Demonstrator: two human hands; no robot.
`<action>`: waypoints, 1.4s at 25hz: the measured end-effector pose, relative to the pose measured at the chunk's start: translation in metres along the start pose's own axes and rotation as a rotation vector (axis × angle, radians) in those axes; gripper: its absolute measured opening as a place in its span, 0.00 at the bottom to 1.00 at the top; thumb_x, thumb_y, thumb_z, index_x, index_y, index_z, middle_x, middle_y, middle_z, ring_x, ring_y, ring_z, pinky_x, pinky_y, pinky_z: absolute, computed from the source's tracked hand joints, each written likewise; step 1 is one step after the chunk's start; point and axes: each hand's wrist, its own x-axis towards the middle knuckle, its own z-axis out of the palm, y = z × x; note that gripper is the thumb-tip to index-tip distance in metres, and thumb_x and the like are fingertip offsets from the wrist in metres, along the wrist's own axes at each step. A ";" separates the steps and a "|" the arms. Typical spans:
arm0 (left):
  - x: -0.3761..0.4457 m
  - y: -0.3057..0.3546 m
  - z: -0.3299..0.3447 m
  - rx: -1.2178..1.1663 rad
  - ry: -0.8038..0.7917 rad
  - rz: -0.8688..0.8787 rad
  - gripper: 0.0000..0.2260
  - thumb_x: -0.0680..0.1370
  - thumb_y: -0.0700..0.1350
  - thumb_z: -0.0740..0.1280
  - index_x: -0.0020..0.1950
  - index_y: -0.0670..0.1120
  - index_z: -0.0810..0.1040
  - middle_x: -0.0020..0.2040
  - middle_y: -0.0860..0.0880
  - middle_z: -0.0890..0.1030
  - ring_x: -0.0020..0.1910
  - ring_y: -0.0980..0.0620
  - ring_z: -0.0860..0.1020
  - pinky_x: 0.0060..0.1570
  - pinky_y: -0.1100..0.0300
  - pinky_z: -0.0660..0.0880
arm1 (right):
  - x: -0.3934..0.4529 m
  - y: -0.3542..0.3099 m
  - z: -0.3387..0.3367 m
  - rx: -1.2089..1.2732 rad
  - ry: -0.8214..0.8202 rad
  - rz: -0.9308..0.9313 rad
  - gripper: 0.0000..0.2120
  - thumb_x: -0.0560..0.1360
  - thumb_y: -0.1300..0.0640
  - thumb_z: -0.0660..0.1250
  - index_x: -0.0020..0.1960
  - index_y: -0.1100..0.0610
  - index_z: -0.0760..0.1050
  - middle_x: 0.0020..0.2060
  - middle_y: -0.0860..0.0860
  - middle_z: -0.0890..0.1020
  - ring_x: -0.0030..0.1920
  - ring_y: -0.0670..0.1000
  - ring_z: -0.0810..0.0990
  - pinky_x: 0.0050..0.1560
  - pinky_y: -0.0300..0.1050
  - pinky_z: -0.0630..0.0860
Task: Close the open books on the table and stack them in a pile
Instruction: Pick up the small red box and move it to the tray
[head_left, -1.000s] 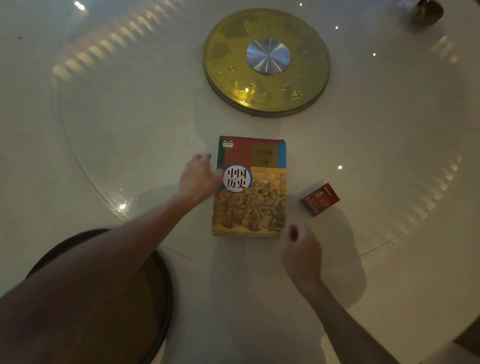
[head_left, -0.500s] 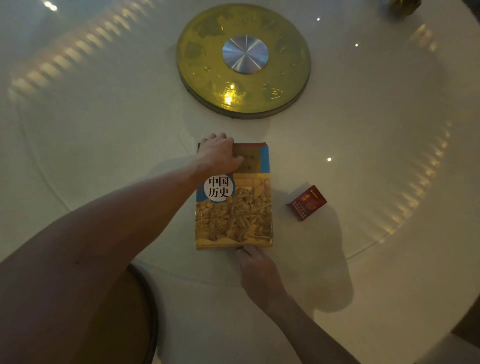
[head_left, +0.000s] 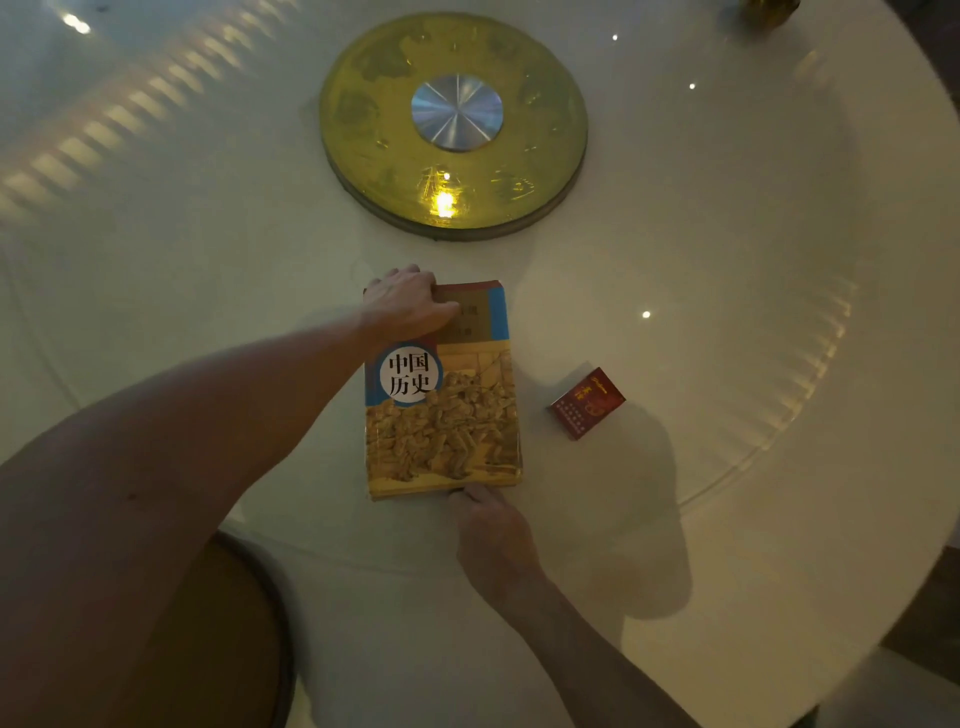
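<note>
Left hand flat on the closed book, fingers together over its 11 o'clock corner. Cover reads 中国历史. Right hand, fingers together, touches its 6 o'clock edge. Red packet at 3 o'clock on the surface; lettering probably too blurred to read.

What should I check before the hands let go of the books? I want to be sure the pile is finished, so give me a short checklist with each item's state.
1. Top book closed, cover up: ok.
2. Left hand lies on its far left corner: ok.
3. Right hand touches the pile's near edge: ok.
4. Edges of the pile squared: cannot tell; layers show at the near edge, but it is dim.
5. No open book left on the table: ok in this view.
6. Red box apart from the pile, to its right: ok.
</note>
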 end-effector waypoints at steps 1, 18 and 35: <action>0.000 -0.002 0.000 -0.023 -0.005 -0.006 0.25 0.77 0.60 0.61 0.65 0.44 0.77 0.60 0.42 0.78 0.60 0.43 0.75 0.60 0.45 0.70 | -0.001 0.001 0.000 0.009 -0.016 -0.006 0.13 0.58 0.69 0.70 0.40 0.57 0.81 0.39 0.53 0.83 0.39 0.57 0.84 0.32 0.45 0.80; -0.066 0.156 0.085 -0.453 -0.126 -0.009 0.19 0.81 0.42 0.63 0.70 0.37 0.74 0.67 0.40 0.77 0.64 0.43 0.77 0.54 0.57 0.75 | 0.028 0.124 -0.111 1.132 0.268 0.925 0.13 0.80 0.68 0.60 0.42 0.59 0.80 0.38 0.54 0.80 0.43 0.54 0.79 0.44 0.50 0.79; -0.139 0.137 0.062 -0.614 0.210 0.002 0.10 0.76 0.45 0.68 0.54 0.46 0.85 0.48 0.47 0.86 0.47 0.48 0.84 0.48 0.51 0.81 | 0.022 0.083 -0.150 1.256 0.084 0.636 0.13 0.79 0.65 0.64 0.60 0.65 0.82 0.54 0.66 0.86 0.44 0.55 0.84 0.47 0.50 0.82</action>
